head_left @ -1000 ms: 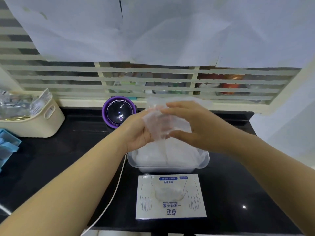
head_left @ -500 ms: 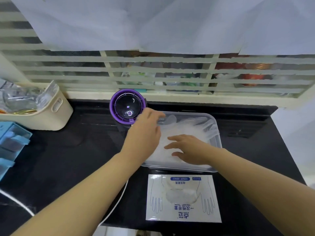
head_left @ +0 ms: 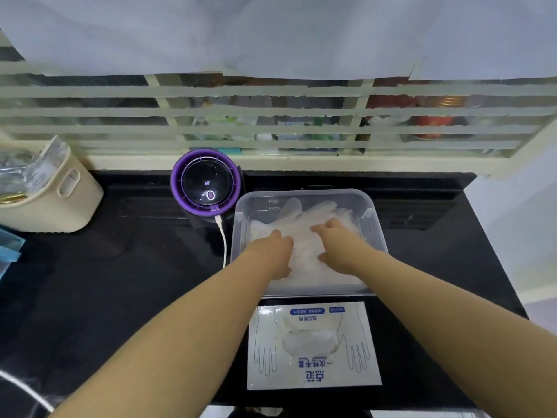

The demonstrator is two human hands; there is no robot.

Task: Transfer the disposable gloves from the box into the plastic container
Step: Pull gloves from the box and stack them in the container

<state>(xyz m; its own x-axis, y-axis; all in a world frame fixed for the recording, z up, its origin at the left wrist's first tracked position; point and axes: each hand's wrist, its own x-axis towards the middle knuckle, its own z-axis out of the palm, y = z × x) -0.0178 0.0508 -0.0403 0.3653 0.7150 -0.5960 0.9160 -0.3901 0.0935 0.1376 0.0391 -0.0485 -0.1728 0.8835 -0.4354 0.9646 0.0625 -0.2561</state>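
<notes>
Nearest, the box (head_left: pixel 313 369) lies flat on the dark surface (head_left: pixel 120 282), a wad showing in its opening. There is likely more to move. Beyond it, the left hand (head_left: pixel 271 251) and right hand (head_left: pixel 340 245) press loose-fingered, gripping nothing, on the gloves (head_left: pixel 304 233) heaped in the plastic container (head_left: pixel 304 193) — probably flattening them for room.

Both hands on the gloves (head_left: pixel 304 218) in the container (head_left: pixel 304 193)
The left hand (head_left: pixel 271 251) and right hand (head_left: pixel 340 245) press side by side on the clear heap; the box (head_left: pixel 313 378) lies flat on the black tabletop (head_left: pixel 120 282) just before the container, a purple fan (head_left: pixel 206 185) at its far left corner
</notes>
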